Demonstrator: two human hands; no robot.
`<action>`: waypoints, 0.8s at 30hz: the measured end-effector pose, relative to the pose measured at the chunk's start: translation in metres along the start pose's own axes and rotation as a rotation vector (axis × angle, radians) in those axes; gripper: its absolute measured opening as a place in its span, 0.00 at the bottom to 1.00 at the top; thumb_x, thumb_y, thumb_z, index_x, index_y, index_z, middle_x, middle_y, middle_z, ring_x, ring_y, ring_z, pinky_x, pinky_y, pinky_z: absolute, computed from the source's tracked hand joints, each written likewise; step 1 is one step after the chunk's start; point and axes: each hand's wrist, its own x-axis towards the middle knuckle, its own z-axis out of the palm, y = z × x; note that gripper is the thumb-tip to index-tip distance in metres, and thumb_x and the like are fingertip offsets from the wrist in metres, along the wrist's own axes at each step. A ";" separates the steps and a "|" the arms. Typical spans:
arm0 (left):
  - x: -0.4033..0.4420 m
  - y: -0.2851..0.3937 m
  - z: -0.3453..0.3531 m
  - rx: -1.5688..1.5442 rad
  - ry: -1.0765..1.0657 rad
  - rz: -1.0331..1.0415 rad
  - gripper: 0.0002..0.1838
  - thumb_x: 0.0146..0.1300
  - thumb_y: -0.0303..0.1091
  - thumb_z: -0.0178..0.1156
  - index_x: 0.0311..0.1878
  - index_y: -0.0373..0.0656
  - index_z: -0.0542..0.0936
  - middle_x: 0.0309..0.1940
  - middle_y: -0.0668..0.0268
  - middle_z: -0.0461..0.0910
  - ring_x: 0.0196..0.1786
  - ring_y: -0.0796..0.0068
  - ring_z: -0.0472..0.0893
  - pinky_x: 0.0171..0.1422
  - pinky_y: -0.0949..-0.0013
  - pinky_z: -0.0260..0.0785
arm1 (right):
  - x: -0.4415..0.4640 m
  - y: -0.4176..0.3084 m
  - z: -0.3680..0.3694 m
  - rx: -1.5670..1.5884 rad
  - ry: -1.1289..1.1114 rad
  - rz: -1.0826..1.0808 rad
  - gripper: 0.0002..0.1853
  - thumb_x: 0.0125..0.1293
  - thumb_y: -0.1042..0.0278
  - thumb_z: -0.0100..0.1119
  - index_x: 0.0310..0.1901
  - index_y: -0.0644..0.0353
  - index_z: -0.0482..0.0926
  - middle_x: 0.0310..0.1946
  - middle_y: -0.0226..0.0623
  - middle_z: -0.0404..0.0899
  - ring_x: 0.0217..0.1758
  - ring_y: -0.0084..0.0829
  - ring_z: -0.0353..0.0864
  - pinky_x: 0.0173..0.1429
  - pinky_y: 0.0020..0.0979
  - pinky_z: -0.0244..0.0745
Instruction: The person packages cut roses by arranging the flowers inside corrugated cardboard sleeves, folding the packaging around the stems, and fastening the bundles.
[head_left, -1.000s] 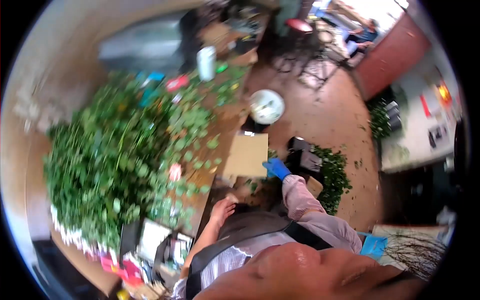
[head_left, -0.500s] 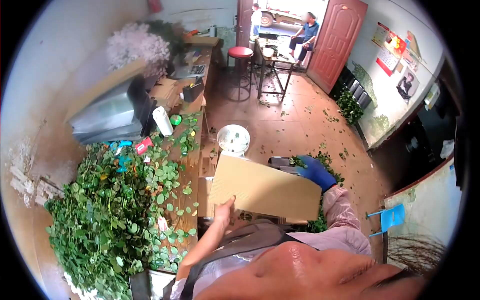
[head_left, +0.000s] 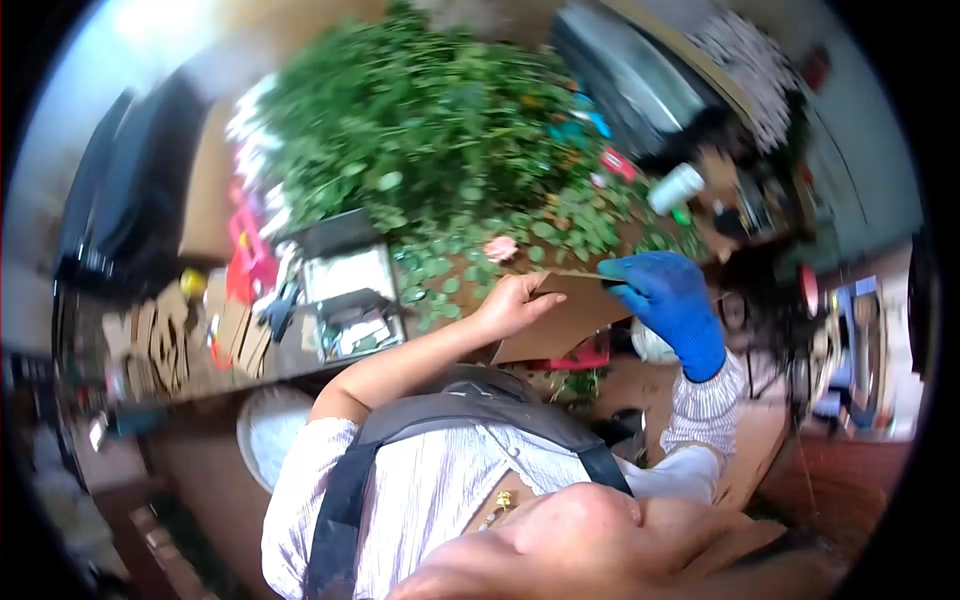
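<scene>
A brown cardboard sheet (head_left: 560, 328) is held tilted in front of my chest, at the edge of the leaf-covered workbench. Bare, my left hand (head_left: 516, 304) pinches its left side, thumb on the near face. In a blue knitted glove, my right hand (head_left: 672, 300) grips the upper right corner with its fingers closed. Just beyond the sheet, a pink rose (head_left: 500, 248) lies among loose green leaves (head_left: 578, 240). Behind it rises a large heap of leafy green stems (head_left: 420, 120), blurred by motion.
To the left on the bench are an open box of small items (head_left: 352, 290), cut cardboard pieces (head_left: 160, 335) and a pink-red plastic item (head_left: 252, 255). A white bottle (head_left: 677, 188) stands at the right. Below the bench is a white bucket (head_left: 275, 430).
My view has swung left from the doorway to the bench. The cardboard sheet has come along in both hands and is now more tilted; the gloved hand is at its upper corner.
</scene>
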 end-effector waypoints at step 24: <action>-0.218 -0.027 -0.318 -1.448 0.248 -0.851 0.27 0.71 0.54 0.53 0.18 0.50 0.69 0.15 0.73 0.64 0.15 0.77 0.62 0.20 0.75 0.56 | 0.366 -0.229 0.182 -0.298 -0.581 -0.404 0.12 0.70 0.50 0.57 0.40 0.49 0.80 0.29 0.40 0.83 0.34 0.47 0.83 0.39 0.47 0.77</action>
